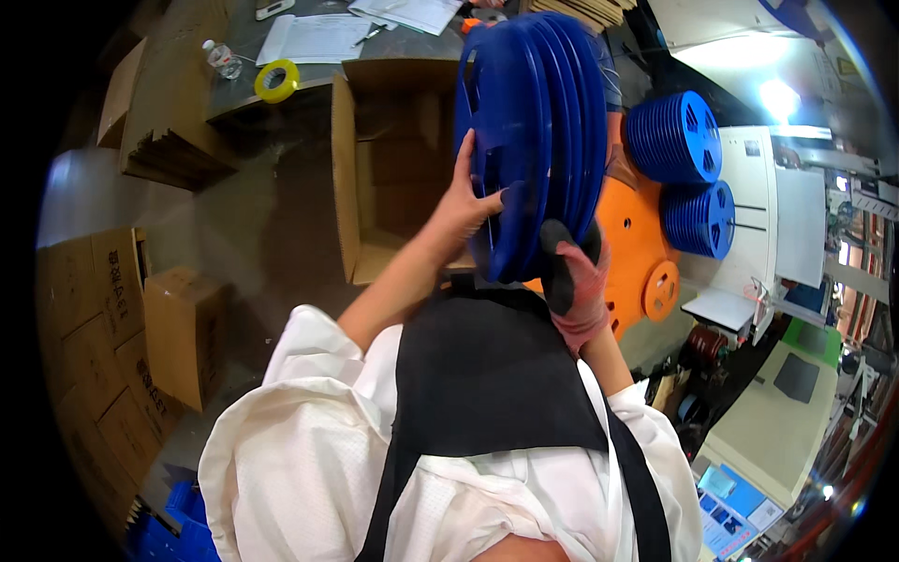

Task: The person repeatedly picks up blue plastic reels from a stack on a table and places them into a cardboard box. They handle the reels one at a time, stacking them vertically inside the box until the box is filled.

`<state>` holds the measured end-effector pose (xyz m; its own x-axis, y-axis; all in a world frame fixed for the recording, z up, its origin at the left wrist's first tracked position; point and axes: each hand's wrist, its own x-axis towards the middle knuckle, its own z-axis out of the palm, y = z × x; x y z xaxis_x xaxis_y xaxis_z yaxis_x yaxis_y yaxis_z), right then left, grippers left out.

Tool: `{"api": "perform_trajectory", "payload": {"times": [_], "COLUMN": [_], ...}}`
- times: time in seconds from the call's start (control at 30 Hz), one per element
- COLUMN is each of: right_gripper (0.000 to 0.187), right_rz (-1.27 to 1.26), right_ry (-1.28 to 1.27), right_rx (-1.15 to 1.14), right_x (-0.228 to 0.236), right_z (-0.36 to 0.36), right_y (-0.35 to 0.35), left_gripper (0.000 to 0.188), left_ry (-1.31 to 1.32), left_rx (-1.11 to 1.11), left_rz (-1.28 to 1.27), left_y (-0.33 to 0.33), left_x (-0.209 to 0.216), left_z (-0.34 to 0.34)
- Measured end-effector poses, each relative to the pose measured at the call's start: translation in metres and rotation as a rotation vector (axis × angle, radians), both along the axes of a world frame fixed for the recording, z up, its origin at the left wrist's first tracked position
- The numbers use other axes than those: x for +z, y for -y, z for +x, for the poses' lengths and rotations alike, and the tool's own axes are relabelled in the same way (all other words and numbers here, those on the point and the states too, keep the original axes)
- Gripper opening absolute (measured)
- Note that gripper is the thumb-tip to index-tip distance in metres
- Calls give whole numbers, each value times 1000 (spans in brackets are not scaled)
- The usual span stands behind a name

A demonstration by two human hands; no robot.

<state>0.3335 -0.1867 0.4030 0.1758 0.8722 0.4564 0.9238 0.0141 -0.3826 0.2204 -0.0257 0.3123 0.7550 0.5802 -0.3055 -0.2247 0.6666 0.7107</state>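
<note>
A stack of blue plastic reels [573,122] is held on edge in front of my chest, between my two hands. My bare left hand [461,201] is pressed to the outer face of the left-hand reel, its thumb and fingers at the openings in it. My right hand [579,290], in a pink and dark grey glove, grips the stack's lower right edge. Part of its fingers is hidden behind the reels. Just left of the stack, an open cardboard box [345,178] shows its bare inner walls.
Two more stacks of blue reels [702,136] stand at the right beyond an orange round plate [637,239]. A dark table [318,89] carries papers, yellow tape [277,81] and a plastic bottle [222,60]. Cardboard cartons [103,318] are piled at the left.
</note>
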Motion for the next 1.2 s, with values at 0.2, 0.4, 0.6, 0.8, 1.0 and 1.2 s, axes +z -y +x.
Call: {"api": "perform_trajectory", "payload": {"times": [0.2, 0.4, 0.6, 0.8, 1.0, 1.2], "right_gripper": [25, 50, 46, 48, 52, 48], "right_rz": [53, 279, 328, 395, 487, 650], "right_ry": [-550, -1530, -1550, -1648, -1778, -1857], "right_rx": [-238, -322, -360, -74, 60, 102], "right_x": [14, 30, 22, 22, 10, 20], "right_z": [14, 50, 62, 79, 107, 81], "right_y": [3, 15, 27, 56, 84, 44], "left_gripper": [52, 72, 78, 82, 88, 75], "left_ry": [357, 661, 959, 727, 463, 482], "left_rx": [120, 106, 126, 225, 175, 250], "left_rz": [-291, -398, -502, -297, -309, -251], "left_y": [-16, -26, -35, -33, -34, -37], "left_x": [26, 8, -9, 3, 27, 27], "left_z": [-38, -90, -83, -97, -118, -129]}}
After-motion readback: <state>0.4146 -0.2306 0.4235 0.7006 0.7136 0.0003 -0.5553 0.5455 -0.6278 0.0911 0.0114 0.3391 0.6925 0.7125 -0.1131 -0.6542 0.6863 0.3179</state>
